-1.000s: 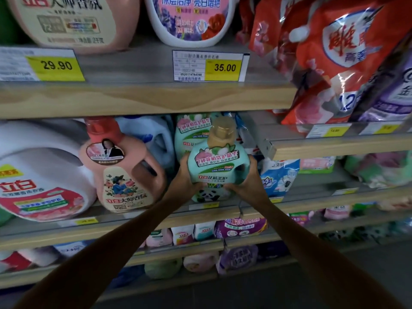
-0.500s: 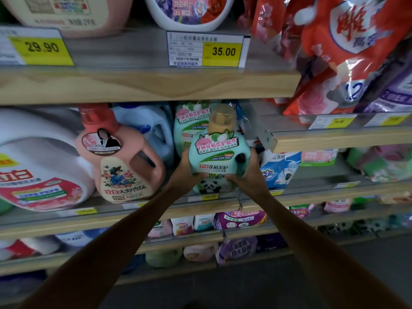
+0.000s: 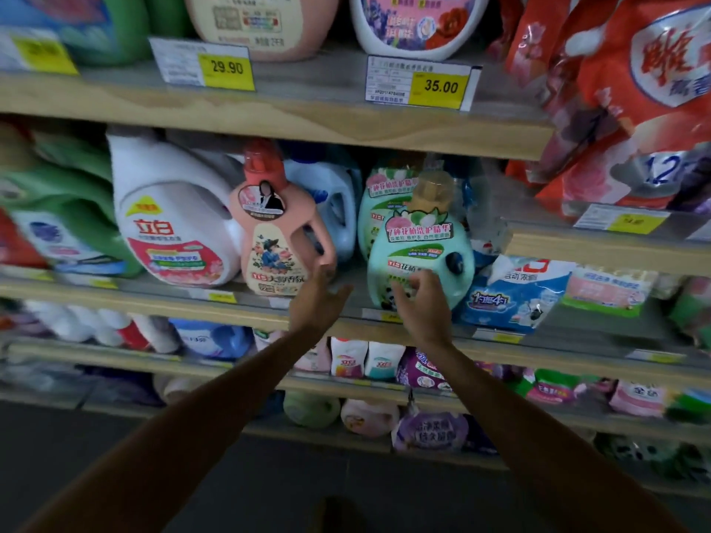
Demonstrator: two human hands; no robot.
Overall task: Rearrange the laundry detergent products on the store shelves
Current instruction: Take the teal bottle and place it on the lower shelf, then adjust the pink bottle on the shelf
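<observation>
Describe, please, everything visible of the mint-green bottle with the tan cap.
The mint-green bottle is a rounded plastic jug with a tan cap, a pink-and-green flowered label and a dark handle hole at its right. It stands upright on the middle shelf, near its edge, before a matching bottle. The right hand's curled fingers cover its lower front; grip unclear.

Left grip (image 3: 317, 302): bare hand, slim fingers, thumb shorter and thicker. Right grip (image 3: 422, 310): bare hand as well, knuckle ridge across back, fingertips smeared by motion blur. Behind each grip I see bare wrist widening into long bare forearm: left forearm (image 3: 215, 409) and right forearm (image 3: 519, 409), both uncovered from grip to bottom frame edge. Light dim, surface detail on both faint. Below and between grips, dark rounded shape (image 3: 335, 511) at frame bottom, perhaps shoe; I cannot tell.
</observation>
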